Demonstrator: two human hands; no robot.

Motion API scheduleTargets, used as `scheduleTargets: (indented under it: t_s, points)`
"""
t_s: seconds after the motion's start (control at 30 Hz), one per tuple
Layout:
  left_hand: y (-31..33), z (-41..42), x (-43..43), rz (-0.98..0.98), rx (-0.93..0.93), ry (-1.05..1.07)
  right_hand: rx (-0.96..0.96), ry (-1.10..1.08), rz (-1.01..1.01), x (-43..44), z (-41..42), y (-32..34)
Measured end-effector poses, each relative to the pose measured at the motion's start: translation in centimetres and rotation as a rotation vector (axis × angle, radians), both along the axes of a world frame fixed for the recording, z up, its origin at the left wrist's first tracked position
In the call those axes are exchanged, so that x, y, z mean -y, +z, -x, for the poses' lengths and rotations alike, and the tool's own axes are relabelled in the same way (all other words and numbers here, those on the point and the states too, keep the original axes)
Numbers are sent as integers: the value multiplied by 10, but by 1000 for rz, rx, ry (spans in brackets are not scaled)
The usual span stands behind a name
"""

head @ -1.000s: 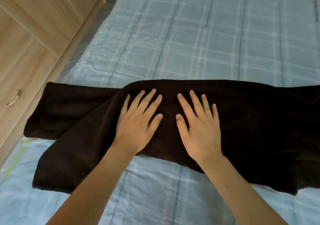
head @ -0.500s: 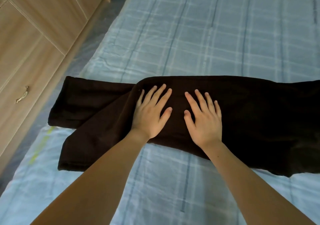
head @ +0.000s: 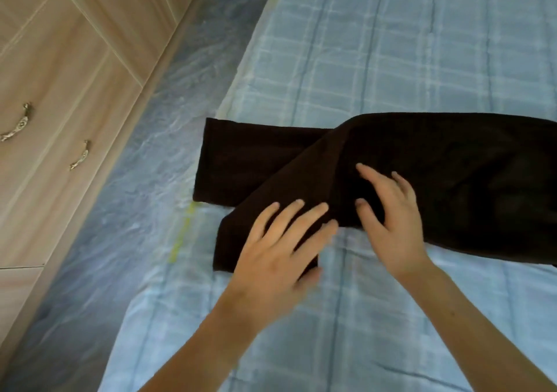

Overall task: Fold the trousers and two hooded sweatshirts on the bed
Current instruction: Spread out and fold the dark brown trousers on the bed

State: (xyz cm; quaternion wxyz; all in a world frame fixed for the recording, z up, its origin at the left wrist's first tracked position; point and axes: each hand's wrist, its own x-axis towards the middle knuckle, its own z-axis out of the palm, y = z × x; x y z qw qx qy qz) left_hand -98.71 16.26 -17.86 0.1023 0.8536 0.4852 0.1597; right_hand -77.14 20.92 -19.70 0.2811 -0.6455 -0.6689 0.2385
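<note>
Dark brown trousers [head: 437, 162] lie across the blue checked bed [head: 376, 54], their two legs splayed toward the bed's left edge and their right part running out of view. My left hand [head: 280, 247] lies flat with spread fingers over the nearer leg's end. My right hand [head: 391, 214] presses on the cloth just right of it, fingers spread and slightly bent. Neither hand grips the fabric. No sweatshirt is in view.
A light wooden wardrobe with metal handles [head: 79, 155] stands at the left. Between it and the bed runs a floor strip under shiny blue plastic sheeting [head: 144, 180]. The bed's left edge lies close to the trouser leg ends.
Both hands have slid left and toward me along the trousers, onto the nearer leg. The view has swung left, showing more wardrobe and floor.
</note>
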Motion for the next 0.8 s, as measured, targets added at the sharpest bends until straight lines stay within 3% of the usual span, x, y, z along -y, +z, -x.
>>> scheduleTargets:
  t_s: [0.13,0.23,0.3,0.43,0.53,0.6,0.63,0.7,0.8]
  points:
    - [-39,50,9,192,-75,3,-210,4,40,15,64,-3]
    - [-46,63,3,183,26,-57,-356,-43,91,9,83,-2]
    - [-49,73,1,138,117,-65,-347,-74,93,6,85,1]
    - [-29,85,8,112,467,73,-452,-101,97,8,88,22]
    - [11,89,-9,267,842,467,-578,-69,99,2,97,37]
    - [24,99,-35,280,991,741,-448,29,98,-12,109,38]
    - [29,104,-47,229,1001,835,-263,94,70,-22,115,33]
    - [38,110,-62,10,845,891,136,199,16,-42,127,17]
    - [27,102,-77,-179,323,414,302,250,94,-63,148,-1]
